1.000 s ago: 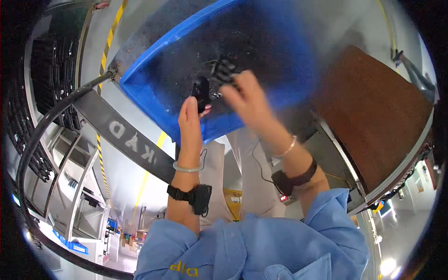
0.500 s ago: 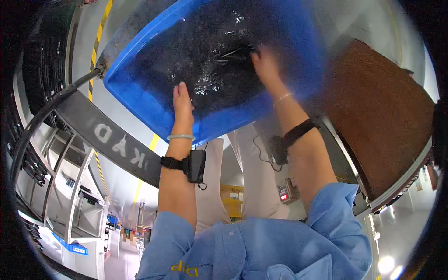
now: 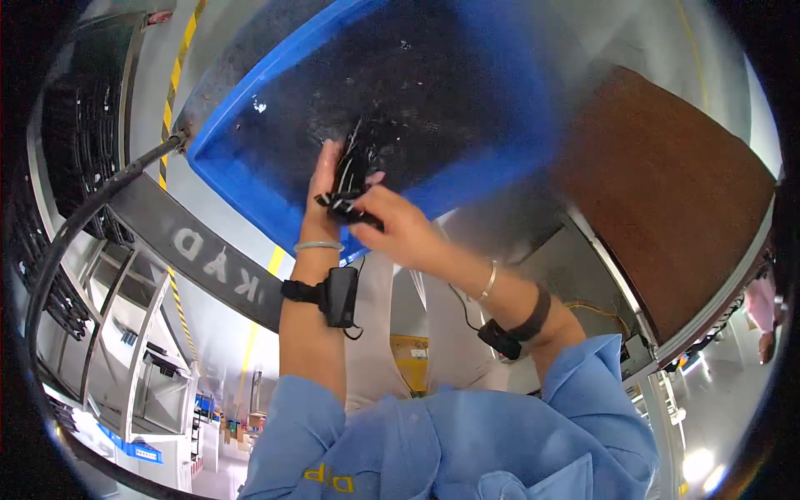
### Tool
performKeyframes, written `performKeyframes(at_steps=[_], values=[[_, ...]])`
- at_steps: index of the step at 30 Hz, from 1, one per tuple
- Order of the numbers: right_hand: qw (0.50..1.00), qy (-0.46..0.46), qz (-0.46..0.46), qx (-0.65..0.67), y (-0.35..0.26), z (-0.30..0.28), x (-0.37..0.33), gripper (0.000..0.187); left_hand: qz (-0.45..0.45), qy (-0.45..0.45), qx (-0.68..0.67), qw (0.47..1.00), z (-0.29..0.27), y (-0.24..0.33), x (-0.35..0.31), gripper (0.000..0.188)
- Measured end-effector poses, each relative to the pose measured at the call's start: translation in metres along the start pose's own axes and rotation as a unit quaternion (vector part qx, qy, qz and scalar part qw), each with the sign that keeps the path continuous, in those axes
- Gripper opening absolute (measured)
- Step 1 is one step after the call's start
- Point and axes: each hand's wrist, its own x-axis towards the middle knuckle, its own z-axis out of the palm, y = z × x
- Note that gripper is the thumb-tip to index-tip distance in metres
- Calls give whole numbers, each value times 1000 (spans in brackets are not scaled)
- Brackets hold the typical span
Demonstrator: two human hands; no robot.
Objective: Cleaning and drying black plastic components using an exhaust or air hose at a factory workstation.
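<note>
Both hands (image 3: 354,204) grip a black part (image 3: 350,179) over the blue bin (image 3: 250,179).

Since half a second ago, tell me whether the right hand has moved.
Yes. The right hand has drawn back from deep inside the blue bin to its near rim, meeting the left hand.

You hold a small black part (image 3: 348,179) upright between both hands, its thin prongs sticking out at the lower end. It hangs just over the near rim of the blue bin (image 3: 242,187), whose dark inside is speckled white.
</note>
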Motion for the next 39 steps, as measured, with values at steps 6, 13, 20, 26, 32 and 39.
performKeyframes(at_steps=[6,13,20,26,32,39], values=[[992,84,-53,-75,40,19,47,25,2,77,90,993,-30,3,-9,49],[960,59,75,-263,87,31,114,31,121,118,263,950,-74,-9,4,47],[978,-36,178,99,64,44,78,37,10,210,-51,976,-52,-12,-34,38],[997,-6,48,67,8,67,22,26,59,158,-170,971,-27,-2,-72,37],[991,77,92,58,60,71,46,32,187,86,311,928,-75,-21,-31,40],[979,98,169,-54,114,55,97,34,154,185,208,948,-98,-50,31,34]])
